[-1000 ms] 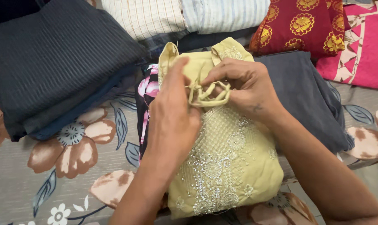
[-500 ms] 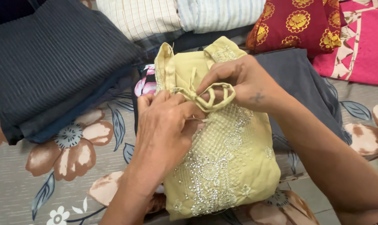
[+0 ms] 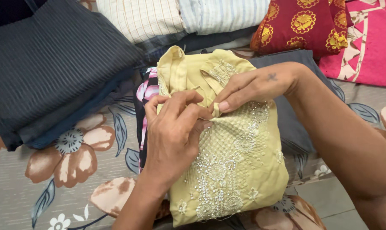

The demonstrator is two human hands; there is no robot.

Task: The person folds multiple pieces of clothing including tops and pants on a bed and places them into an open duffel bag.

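A folded pale yellow garment (image 3: 235, 166) with white sequin embroidery lies in front of me on a floral bedsheet. My left hand (image 3: 171, 136) rests on its left side, fingers pinching the garment's thin yellow tie cord at the neckline. My right hand (image 3: 252, 87) comes in from the right, its fingertips pressing the same cord (image 3: 215, 111) against the fabric. Under the yellow garment's left edge a black and pink printed cloth (image 3: 144, 98) shows.
A stack of dark striped folded clothes (image 3: 52, 64) lies at the left. Checked and light blue striped folded shirts (image 3: 180, 17) sit at the back. A red cloth with gold flowers (image 3: 303, 25) and a pink cloth (image 3: 371, 47) lie at the back right. A grey folded garment (image 3: 295, 123) sits beside the yellow one.
The loose loop of cord held up by my right hand is now drawn in and pressed flat at the neckline. My right hand has turned flatter, fingers pointing left.
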